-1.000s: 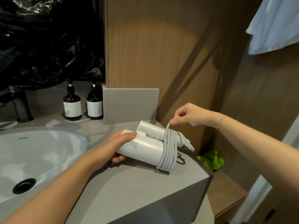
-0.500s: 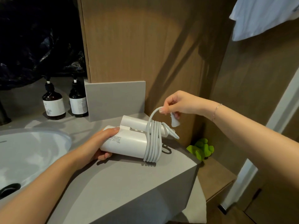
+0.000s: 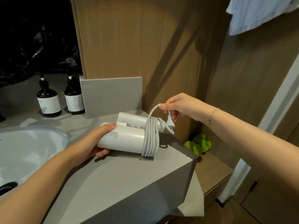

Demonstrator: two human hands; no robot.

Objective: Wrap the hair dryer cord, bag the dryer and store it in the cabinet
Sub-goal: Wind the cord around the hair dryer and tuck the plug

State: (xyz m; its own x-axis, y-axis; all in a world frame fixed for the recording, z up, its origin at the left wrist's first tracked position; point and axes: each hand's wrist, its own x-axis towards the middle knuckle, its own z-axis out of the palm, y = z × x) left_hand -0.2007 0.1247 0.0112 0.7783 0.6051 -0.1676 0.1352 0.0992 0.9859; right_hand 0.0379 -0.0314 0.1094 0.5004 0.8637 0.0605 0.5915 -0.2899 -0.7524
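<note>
Cord tail is shorter than a second ago: one more turn is on, and the plug has gone from tucked in the fingers to hanging free below the right hand. Head has also swung right, so the sink has slid toward the left edge.

Meaning for the task: wrapping is close to done. Only a short arc of cord runs from the coil up to the right hand. My read is that what's left is tucking or securing the plug end, then bagging. No bag that I can identify here, and bagging and cabinet storage are not yet started.

Grips:
- Left hand: closed around the rear end of the hair dryer, pinning it on its side.
- Right hand: pinching the cord just above the plug, plug dangling beside the dryer's folded handle.

Location: dryer lies on the grey worktop near its right corner, between the sink and the wooden wall panel. Coil sits around both barrel and handle at the end away from the left hand.

Counts:
- 1 hair dryer, 1 cord, 1 plug (two pins)
- roughly 6 turns in the coil, can't be exact
- 2 brown pump bottles at the back, side by side
- 1 sink
- 1 green item on the low shelf to the right, can't tell what
- 1 pale cloth hanging top right
- 1 bracelet on the right wrist
</note>
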